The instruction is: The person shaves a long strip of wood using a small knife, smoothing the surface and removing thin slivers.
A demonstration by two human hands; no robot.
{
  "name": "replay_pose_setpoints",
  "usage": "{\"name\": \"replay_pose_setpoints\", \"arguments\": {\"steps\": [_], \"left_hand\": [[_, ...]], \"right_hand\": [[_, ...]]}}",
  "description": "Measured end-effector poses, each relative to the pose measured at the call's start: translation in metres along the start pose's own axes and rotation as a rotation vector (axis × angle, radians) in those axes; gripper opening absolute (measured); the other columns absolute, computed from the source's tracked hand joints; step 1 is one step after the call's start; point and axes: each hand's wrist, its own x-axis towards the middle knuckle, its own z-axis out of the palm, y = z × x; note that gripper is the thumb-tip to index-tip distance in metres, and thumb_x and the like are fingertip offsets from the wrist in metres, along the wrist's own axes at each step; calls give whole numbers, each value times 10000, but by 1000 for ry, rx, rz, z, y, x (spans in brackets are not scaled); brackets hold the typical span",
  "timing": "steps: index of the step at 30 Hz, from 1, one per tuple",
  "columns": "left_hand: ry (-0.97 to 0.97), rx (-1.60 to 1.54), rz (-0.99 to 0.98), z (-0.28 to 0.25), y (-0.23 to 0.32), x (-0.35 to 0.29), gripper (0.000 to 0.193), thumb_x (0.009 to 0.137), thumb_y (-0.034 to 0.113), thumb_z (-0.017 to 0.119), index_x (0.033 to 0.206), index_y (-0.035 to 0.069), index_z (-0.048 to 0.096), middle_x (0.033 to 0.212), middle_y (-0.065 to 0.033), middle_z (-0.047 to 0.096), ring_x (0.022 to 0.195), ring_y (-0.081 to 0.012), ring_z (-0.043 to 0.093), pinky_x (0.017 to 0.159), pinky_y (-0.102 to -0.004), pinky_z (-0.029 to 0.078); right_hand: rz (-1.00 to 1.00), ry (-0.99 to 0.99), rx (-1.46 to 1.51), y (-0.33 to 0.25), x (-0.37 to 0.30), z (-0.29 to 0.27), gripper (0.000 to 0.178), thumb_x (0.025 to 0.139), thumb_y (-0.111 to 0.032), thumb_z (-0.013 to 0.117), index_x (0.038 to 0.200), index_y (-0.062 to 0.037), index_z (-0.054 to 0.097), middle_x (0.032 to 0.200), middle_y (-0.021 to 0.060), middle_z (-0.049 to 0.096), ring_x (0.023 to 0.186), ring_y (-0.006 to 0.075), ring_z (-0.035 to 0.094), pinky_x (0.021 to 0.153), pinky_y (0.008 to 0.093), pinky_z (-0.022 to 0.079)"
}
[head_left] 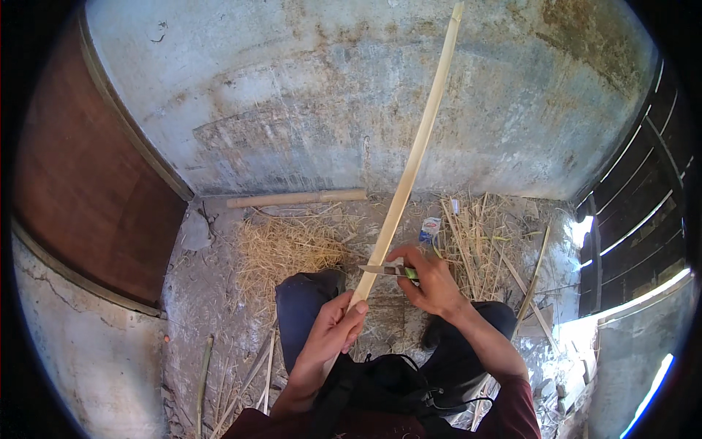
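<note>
A long, pale strip of split bamboo [410,172] slants up and to the right from my lap, its far end high against the wall. My left hand [338,327] is closed around the strip's lower part, thumb lying along it. In my right hand [433,284] is a knife [384,271] with a green handle, gripped by closed fingers. Its blade points left and lies across the strip, just above my left hand. Whether the edge bites into the bamboo I cannot tell.
Straw-like shavings [289,249] cover the ground ahead, left of the strip. A bamboo pole [296,198] lies along the wall foot. Loose bamboo strips [475,241] and a small blue-and-white packet [430,230] are at right. A brown door panel [95,168] stands left, dark slats [632,197] right.
</note>
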Motion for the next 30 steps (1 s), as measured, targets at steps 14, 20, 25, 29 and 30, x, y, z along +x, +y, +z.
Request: {"name": "replay_pose_setpoints", "arguments": {"steps": [14,20,25,29,30], "left_hand": [[207,418,265,27,14,2,292,1028,234,779,993,-2,609,675,-4,602,633,-25,499,528,-277,401],[260,502,291,27,17,4,338,970,253,852,1001,-9,641,687,-26,636,646,-19,533,525,-269,427],[273,486,321,19,13,1,370,937,260,890,1016,-18,659,698,-29,646,663,-15,554,537,-256,448],[276,476,319,13,12,-1,377,922,249,902,1024,-26,666,732,-39,678,689,-15,564,558,-257,464],[270,438,351,12,11,-1,371,918,241,904,1012,-25,661,746,-46,694,702,-15,574,569,-260,473]], "right_hand": [[-192,74,-133,10,-7,10,421,799,-56,759,1200,-97,639,934,99,714,742,344,725,637,450,570],[-159,131,-40,13,-16,23,554,799,-142,823,1286,-87,563,919,111,718,743,324,741,641,424,579],[-321,165,-11,6,-14,28,569,814,-192,857,1277,-68,552,919,107,722,722,314,737,641,416,585],[-505,193,88,-1,-10,23,517,815,-227,897,1212,-87,598,913,90,717,695,294,725,612,401,576],[-553,195,91,-2,-10,22,487,830,-244,912,1186,-93,615,905,84,715,686,289,719,602,398,571]]}}
